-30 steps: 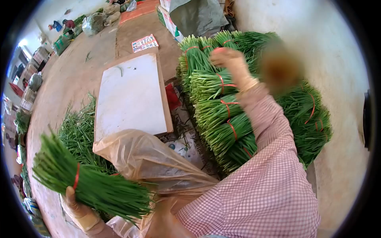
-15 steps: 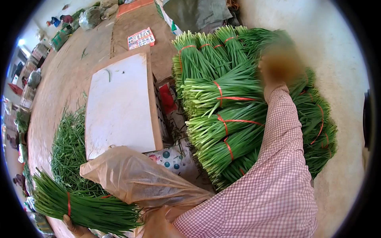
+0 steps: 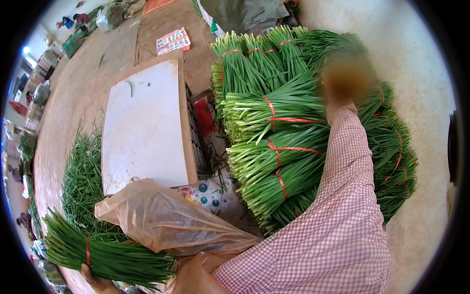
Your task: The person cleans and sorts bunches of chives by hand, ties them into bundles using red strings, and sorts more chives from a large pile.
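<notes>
At the lower left, my left hand [image 3: 96,282] is closed on a bundle of garlic chives [image 3: 110,257] tied with a red band. Its thumb shows beneath the bundle, while the other fingers are hidden. My right arm, in a checked sleeve [image 3: 338,186], reaches across a large pile of banded garlic chive bundles [image 3: 289,105]. At its end my right hand [image 3: 345,83] is over the upper right of the pile, hidden by a blur. Its fingers and anything in them cannot be made out.
A white-topped board [image 3: 144,125] on a crate stands left of the pile, with a heap of loose green leaves [image 3: 81,181] beside it. Brownish plastic sheeting [image 3: 166,215] covers my lap. A pale wall [image 3: 411,59] rises at right. A printed sheet [image 3: 173,40] lies on the floor.
The view has shifted slightly, so the board and the pile sit a little higher and further left. My left hand still grips its bundle, and my right hand stays over the pile.
</notes>
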A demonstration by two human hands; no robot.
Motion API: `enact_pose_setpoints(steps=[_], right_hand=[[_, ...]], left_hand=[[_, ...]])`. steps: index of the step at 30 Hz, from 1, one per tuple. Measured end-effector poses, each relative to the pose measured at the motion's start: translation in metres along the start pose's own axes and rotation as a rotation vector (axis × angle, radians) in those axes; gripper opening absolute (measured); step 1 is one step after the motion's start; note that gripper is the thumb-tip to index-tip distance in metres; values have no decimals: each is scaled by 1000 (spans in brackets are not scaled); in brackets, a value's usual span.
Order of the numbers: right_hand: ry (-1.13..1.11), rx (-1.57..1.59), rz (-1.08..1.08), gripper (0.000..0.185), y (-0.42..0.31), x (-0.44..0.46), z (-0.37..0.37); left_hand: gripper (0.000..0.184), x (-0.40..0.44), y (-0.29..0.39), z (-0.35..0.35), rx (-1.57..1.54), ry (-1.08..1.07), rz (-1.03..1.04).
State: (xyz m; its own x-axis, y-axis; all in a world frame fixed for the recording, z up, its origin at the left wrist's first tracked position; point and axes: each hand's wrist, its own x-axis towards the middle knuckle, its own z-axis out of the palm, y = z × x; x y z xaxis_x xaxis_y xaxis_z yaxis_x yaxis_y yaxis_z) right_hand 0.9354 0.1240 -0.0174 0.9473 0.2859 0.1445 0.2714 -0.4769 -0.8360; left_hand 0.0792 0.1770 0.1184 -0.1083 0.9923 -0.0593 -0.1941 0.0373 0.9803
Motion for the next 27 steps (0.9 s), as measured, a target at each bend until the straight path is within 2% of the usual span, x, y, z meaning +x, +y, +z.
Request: enact_pose_setpoints(steps=[3,5,7,8,10,12,15,17,18,19,20,22,24,25,27], right_hand=[[89,20,-62,15,14,9,-5],[120,172,75,15,21,18,-12],[178,729,354,15,13,30,-30],[43,1093,201,15,40,34,-41],[-106,1440,33,16,46,40,-55],[468,1187,320,21,-18,52,-73],[92,1331,-97,26,-122,-29,-76],[-268,1216,-262,26,-200,-125,-52],[-506,1096,-313,26,-231,-182,-34],[-984,967,-108,28,-261,-245,-17],[-1200,676,-499,48,-278,-288,-19],[-1564,546,-945,87,-257,-365,48],[-1378,907,-1136,98,-266,-433,72],[-1393,913,-1139,98,-279,-450,72],[-1701,1409,-710,103,-308,-474,58]], left_hand=[[78,-5,1,-2,25,-66,7],[75,-9,3,4,48,-132,15],[74,-11,4,8,59,-160,17],[73,-11,6,9,43,-179,12],[72,-12,6,8,24,-194,0],[72,-12,5,2,-20,-209,2],[77,-20,7,19,13,-145,36],[80,-27,5,35,-6,-98,84],[82,-30,5,42,-40,-70,124],[82,-32,7,45,-42,-68,134],[78,-34,11,49,-42,-114,171],[75,-41,18,67,-41,-153,214],[73,-55,26,109,-101,-75,292],[73,-55,30,121,-99,-59,296],[72,-51,39,145,-33,-255,302]])
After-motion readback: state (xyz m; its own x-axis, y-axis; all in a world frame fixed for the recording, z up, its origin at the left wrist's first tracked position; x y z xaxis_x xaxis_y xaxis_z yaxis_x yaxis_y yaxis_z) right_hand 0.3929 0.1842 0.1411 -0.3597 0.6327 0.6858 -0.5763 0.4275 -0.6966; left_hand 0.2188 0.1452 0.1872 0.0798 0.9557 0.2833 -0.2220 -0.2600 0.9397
